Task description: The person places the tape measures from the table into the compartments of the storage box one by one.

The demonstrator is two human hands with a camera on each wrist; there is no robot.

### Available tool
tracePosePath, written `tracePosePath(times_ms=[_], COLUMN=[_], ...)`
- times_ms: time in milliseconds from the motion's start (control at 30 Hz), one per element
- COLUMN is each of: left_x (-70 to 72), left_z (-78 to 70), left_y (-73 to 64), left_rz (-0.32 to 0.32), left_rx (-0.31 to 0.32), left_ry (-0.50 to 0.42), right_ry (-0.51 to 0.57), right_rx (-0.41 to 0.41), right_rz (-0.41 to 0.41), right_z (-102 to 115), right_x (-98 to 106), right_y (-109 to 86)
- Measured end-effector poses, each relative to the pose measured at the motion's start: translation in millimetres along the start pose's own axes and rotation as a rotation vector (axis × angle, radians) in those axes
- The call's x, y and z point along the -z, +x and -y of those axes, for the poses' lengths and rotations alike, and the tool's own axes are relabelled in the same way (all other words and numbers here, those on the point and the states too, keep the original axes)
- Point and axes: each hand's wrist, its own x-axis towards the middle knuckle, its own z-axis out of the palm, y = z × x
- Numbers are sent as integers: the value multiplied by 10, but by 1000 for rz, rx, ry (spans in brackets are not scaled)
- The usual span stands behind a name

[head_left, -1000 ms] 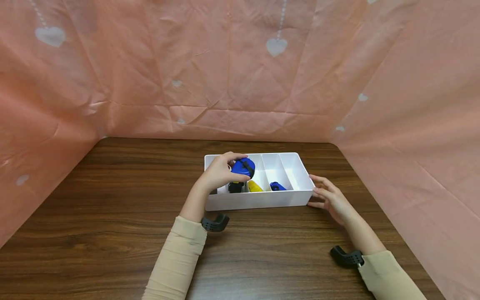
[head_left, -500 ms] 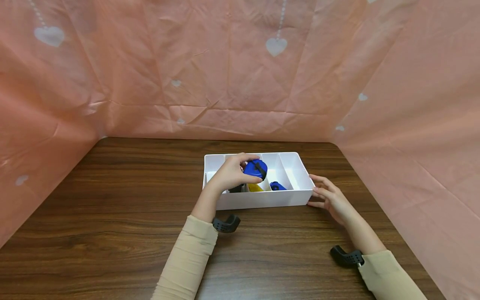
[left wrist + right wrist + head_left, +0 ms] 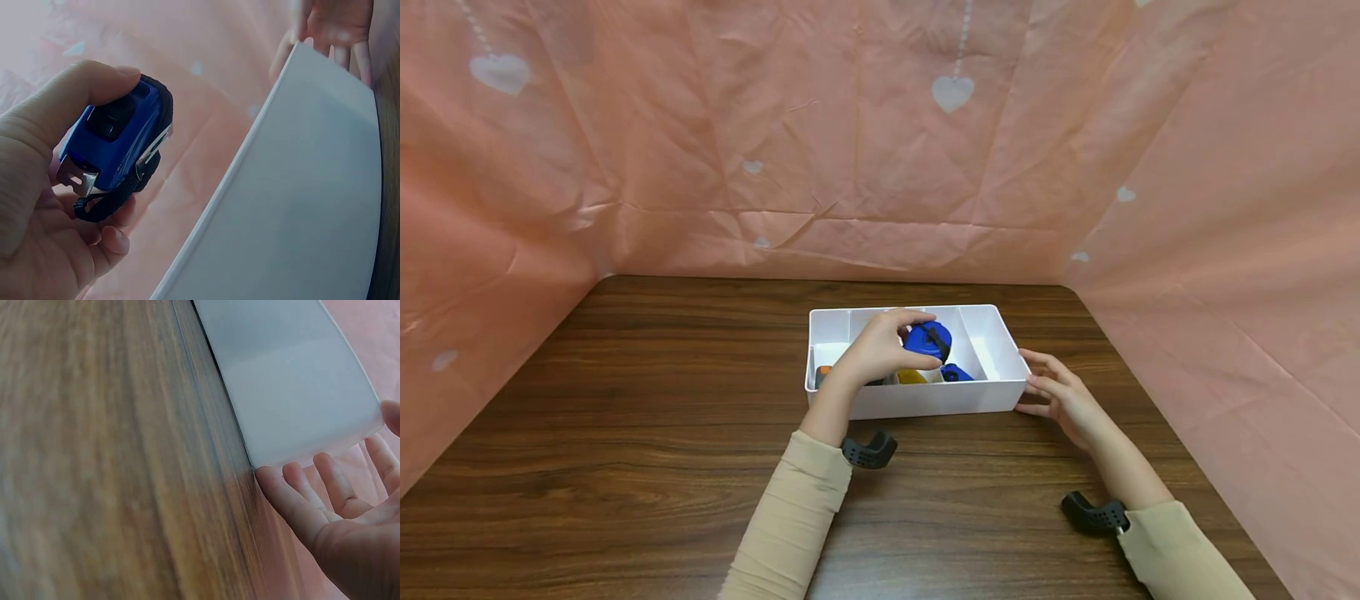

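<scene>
My left hand holds a blue tape measure above the middle compartments of a white divided box. In the left wrist view, the tape measure shows a metal end hook, a black button and a black wrist strap; the thumb lies on top with fingers beneath. At the box's right end, my right hand touches the wall with extended fingers. Inside the box are a small blue item, a yellow item and an orange-and-dark item, partly hidden by the front wall and left hand.
The box stands on a dark wood-grain table. Pink fabric with white hearts hangs behind and along both sides. Black wrist mounts sit on both forearms.
The left hand has carried the tape measure rightward over the box, uncovering the orange-and-dark item at the left end. My right hand and the box have stayed where they were.
</scene>
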Motion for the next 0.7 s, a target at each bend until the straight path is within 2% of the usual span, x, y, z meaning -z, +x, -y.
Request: tracePosePath(times_ms=[700], left_x=[-266], left_z=[-32], left_y=[52], left_rz=[51], left_rx=[-7], left_ry=[69], right_ry=[-6], right_rx=[2], right_rz=[2], right_z=[-5], right_x=[-11], right_y=[-15])
